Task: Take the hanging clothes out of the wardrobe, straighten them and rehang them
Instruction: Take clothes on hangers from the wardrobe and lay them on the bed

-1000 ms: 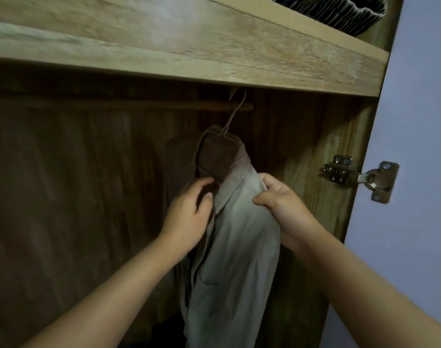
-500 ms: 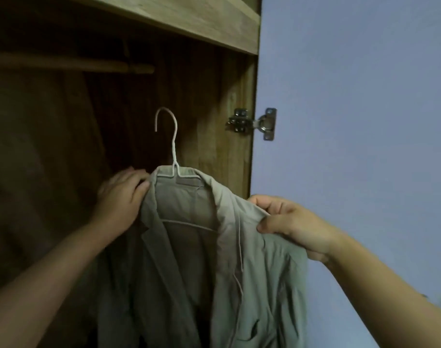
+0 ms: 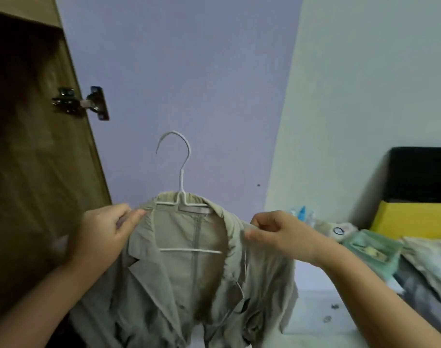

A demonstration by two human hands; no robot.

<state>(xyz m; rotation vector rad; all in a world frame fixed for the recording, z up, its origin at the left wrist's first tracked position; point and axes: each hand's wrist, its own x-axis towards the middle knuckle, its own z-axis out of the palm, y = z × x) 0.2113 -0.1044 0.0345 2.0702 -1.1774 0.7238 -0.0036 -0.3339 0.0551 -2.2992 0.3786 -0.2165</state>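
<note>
A beige jacket (image 3: 189, 277) hangs on a white wire hanger (image 3: 181, 177), held up in the air in front of the lilac open door. My left hand (image 3: 106, 234) grips the jacket's left shoulder by the collar. My right hand (image 3: 282, 234) pinches the right shoulder. The hanger's hook points up, free of any rail. The jacket's front is open and its lower part is creased and runs out of view below.
The wooden wardrobe side (image 3: 38, 172) with a metal hinge (image 3: 81, 102) stands at the left. A bed (image 3: 428, 277) with a green tray (image 3: 372, 249), small items and a yellow and black box (image 3: 418, 197) lies at the right. Pale floor shows below.
The jacket on its hanger came off the wardrobe rail and moved out to the right, away from the wardrobe. Both hands shifted from its front to its shoulders. The view turned right to the bed.
</note>
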